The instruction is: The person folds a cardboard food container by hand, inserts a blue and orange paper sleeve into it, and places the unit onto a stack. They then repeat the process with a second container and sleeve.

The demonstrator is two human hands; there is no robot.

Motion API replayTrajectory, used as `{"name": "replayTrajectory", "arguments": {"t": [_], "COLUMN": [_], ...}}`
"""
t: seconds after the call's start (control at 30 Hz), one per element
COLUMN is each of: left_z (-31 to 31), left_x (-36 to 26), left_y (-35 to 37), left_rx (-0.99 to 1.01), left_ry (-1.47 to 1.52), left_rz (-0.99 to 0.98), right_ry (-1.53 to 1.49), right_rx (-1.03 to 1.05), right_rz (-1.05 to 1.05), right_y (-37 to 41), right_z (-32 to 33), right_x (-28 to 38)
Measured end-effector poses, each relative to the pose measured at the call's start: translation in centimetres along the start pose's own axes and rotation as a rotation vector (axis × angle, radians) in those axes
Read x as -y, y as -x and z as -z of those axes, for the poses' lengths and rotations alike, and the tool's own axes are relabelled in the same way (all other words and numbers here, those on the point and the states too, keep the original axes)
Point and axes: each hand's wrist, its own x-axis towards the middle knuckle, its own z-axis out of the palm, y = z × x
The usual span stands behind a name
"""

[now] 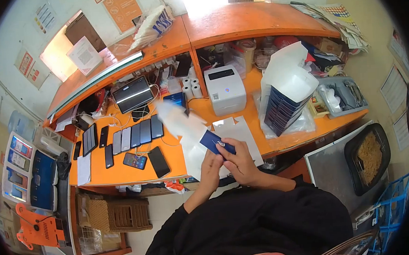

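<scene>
Both hands are together above the front edge of the orange desk, on a dark blue and white card sheet (210, 139) with cut edges, its far end blurred. My right hand (239, 162) has its fingers closed on the blue part. My left hand (211, 170) is beside it, fingers closed at the near edge of the same sheet. Beneath lies a flat white cut-out sheet (194, 155). To the right, a stack of blue and white folded card pieces (286, 105) stands on plastic. Several phones (145, 131) lie in a row at the left.
A white label printer (226, 93) stands behind the hands. A tablet (133, 94) and cables lie at the back left. At the right are a grey tray of tools (342, 96) and a black-framed chair (368, 158). Orange shelving (249, 22) runs behind the desk.
</scene>
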Motion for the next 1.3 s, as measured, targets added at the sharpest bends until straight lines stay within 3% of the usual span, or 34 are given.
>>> {"name": "replayTrajectory", "arguments": {"t": [0.03, 0.07, 0.13, 0.2, 0.3, 0.4, 0.5, 0.6, 0.7, 0.83, 0.93, 1.03, 1.13, 1.23, 1.3], "left_z": [-0.1, -0.4, 1.9, 3.8, 4.7, 4.2, 3.7, 3.3, 2.7, 3.0, 2.4, 1.9, 2.2, 1.8, 1.1], "left_x": [-0.5, -1.1, 0.3, 1.2, 1.9, 2.3, 1.1, 0.6, -0.1, 0.4, -0.1, -0.2, -0.1, -0.3, -0.1], "left_y": [0.1, 0.4, 0.8, 1.3, 2.4, 2.6, 2.5, 2.3, 1.8, 1.7, 1.4, 0.8, 0.9, 1.2, 1.1], "left_rx": [0.016, 0.010, 0.158, 0.297, 0.381, 0.423, 0.409, 0.348, 0.393, 0.405, 0.368, 0.353, 0.388, 0.365, 0.231], "left_ry": [-0.156, -0.088, -0.216, -0.367, -0.440, -0.554, -0.619, -0.732, -0.858, -0.687, -0.650, -0.708, -0.642, -0.634, -0.732], "left_rz": [-0.130, -0.030, 0.112, 0.223, 0.214, -0.107, -0.055, 0.154, 0.193, 0.155, 0.237, 0.243, 0.222, 0.174, 0.068], "right_ry": [-0.045, -0.303, -0.522, -0.396, -0.236, -0.305, -0.350, -0.188, -0.017, 0.063, 0.124, 0.083, 0.048, -0.048, -0.078], "right_rx": [0.002, -0.085, -0.102, -0.134, -0.078, -0.038, -0.009, 0.096, 0.122, 0.149, -0.026, -0.081, 0.116, 0.241, -0.023], "right_rz": [0.023, -0.104, -0.432, -0.363, -0.190, -0.260, -0.286, -0.217, -0.061, 0.159, -0.140, -0.135, 0.042, 0.000, -0.100], "right_y": [0.3, 0.9, 1.1, 1.6, 1.4, 0.6, 0.6, 0.5, 1.3, 1.2, 1.1, 1.0, 1.5, 2.0, 1.7], "right_z": [-0.1, -0.8, -0.8, -1.3, -0.5, 0.8, 1.0, 1.8, 0.9, 1.2, 1.4, 1.1, 1.0, 1.7, 1.3], "right_x": [0.1, 0.1, -0.9, -4.2, -7.4, -7.0, -6.9, -4.7, -3.9, -2.8, -1.6, -1.6, -2.8, -3.2, -2.2]}}
